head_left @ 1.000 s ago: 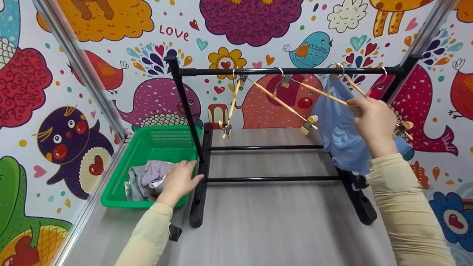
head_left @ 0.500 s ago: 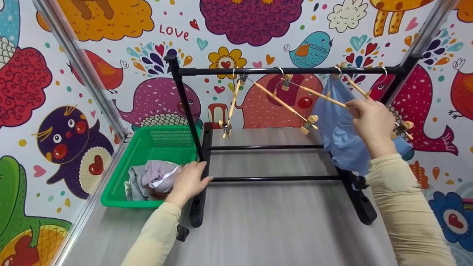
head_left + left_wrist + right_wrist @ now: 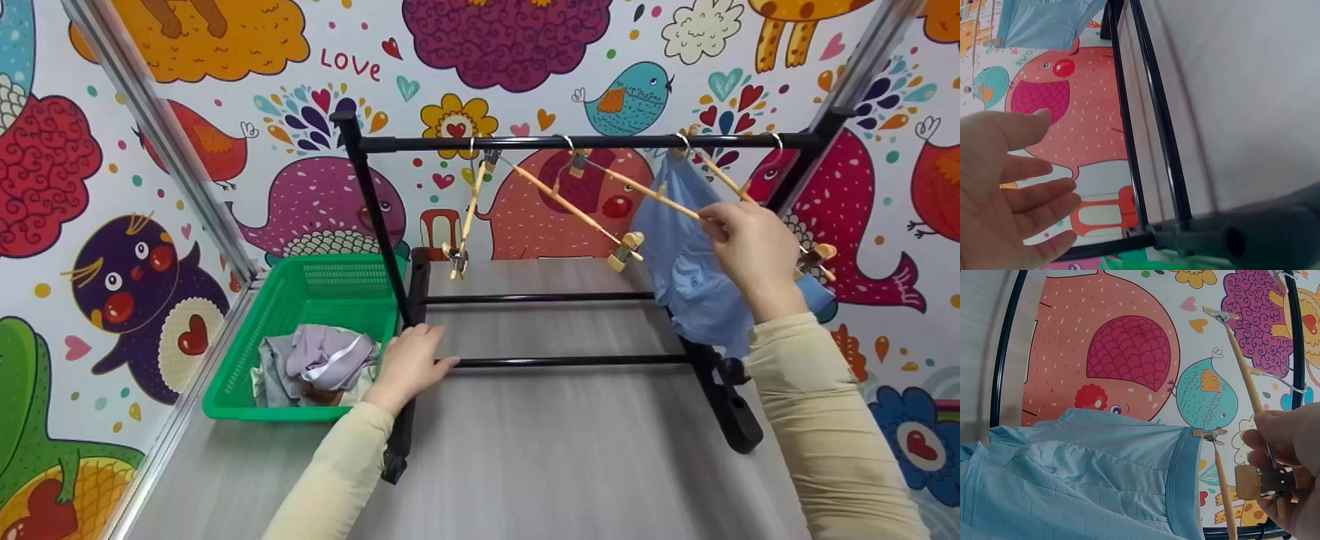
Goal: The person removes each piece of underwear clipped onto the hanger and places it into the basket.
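Note:
My right hand [image 3: 757,255] pinches the near end of a wooden clip hanger [image 3: 637,185], whose metal hook is over the black rail [image 3: 517,143]. In the right wrist view, thumb and fingers grip its rod beside a wooden clip [image 3: 1248,482]. A light blue garment [image 3: 686,262] hangs from the neighbouring hanger, a clip [image 3: 1211,433] biting its waistband. My left hand [image 3: 411,367] is held beside the rack's left post, fingers extended and thumb apart, with nothing in it. The left wrist view shows that palm [image 3: 994,197] bare, the rack's lower bars [image 3: 1159,107] beyond it.
A green basket [image 3: 225,412] with crumpled lilac and grey clothes [image 3: 330,356] stands left of the rack. Two bare clip hangers [image 3: 559,196] hang further left on the rail. The rack's feet [image 3: 731,420] stand on a grey tabletop [image 3: 555,450] before a cartoon-patterned wall.
My left hand has moved right, from over the clothes in the basket to the rack's left post. The right hand keeps its pinch on the hanger, almost still.

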The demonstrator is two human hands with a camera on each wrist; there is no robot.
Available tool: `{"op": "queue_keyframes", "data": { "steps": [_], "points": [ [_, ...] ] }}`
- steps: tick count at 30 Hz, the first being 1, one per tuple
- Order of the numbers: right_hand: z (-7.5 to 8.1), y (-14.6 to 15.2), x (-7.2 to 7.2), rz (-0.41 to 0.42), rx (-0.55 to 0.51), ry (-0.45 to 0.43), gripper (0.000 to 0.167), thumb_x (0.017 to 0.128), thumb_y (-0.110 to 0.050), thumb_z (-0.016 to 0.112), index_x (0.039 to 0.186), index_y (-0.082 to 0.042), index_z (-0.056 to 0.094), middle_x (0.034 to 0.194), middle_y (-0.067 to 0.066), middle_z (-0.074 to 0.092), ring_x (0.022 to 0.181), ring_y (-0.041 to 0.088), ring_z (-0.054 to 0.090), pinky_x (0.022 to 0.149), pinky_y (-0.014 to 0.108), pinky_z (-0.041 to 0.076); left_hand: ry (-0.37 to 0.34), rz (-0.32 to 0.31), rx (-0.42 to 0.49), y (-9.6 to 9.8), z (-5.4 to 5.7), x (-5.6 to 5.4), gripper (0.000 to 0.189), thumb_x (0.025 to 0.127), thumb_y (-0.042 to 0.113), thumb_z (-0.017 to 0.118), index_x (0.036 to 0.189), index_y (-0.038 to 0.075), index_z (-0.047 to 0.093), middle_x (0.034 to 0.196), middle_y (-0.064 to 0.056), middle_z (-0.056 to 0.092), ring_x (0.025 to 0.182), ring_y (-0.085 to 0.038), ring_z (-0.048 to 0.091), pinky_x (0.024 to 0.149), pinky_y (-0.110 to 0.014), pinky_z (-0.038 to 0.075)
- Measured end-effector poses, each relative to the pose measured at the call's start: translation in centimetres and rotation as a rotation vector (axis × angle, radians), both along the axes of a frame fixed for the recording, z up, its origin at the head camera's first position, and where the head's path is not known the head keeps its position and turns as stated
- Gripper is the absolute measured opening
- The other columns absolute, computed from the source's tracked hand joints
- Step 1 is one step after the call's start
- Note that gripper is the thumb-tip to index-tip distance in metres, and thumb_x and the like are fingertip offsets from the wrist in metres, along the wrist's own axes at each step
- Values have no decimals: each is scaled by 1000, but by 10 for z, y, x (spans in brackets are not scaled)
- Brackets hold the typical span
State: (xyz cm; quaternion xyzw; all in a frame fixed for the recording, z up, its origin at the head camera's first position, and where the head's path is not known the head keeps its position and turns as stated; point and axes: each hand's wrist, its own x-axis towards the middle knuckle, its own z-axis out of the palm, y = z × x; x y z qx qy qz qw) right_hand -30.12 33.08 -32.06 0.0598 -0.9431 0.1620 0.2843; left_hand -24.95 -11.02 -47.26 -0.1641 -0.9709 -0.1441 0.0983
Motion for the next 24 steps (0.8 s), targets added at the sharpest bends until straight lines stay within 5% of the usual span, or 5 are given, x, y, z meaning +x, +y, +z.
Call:
{"op": "queue_keyframes", "data": {
  "steps": [6, 15, 24],
  "points": [
    [1, 2, 1, 3, -17, -54, 19, 94, -7, 66, 112, -7, 72, 102, 19, 69, 88, 42, 60, 67, 57, 45, 9, -38, 13, 14, 0, -2, 50, 90, 35, 73, 125, 1, 64, 116, -19, 65, 107, -36, 61, 86, -51, 48],
    [0, 6, 4, 18, -31, -94, 21, 93, -8, 67, 114, -6, 72, 100, 20, 68, 88, 40, 59, 70, 57, 47, -76, -45, 13, 32, 1, -3, 52, 93, 37, 69, 133, 4, 60, 125, -19, 63, 115, -36, 58, 94, -53, 45],
    [2, 11, 10, 23, -23, -107, 27, 94, -20, 69, 117, -5, 70, 99, 21, 69, 89, 40, 59, 71, 56, 45, -45, -79, 38, 48, 5, -2, 51, 93, 35, 70, 131, 4, 61, 119, -16, 64, 110, -33, 61, 92, -51, 47]
  ]
}}
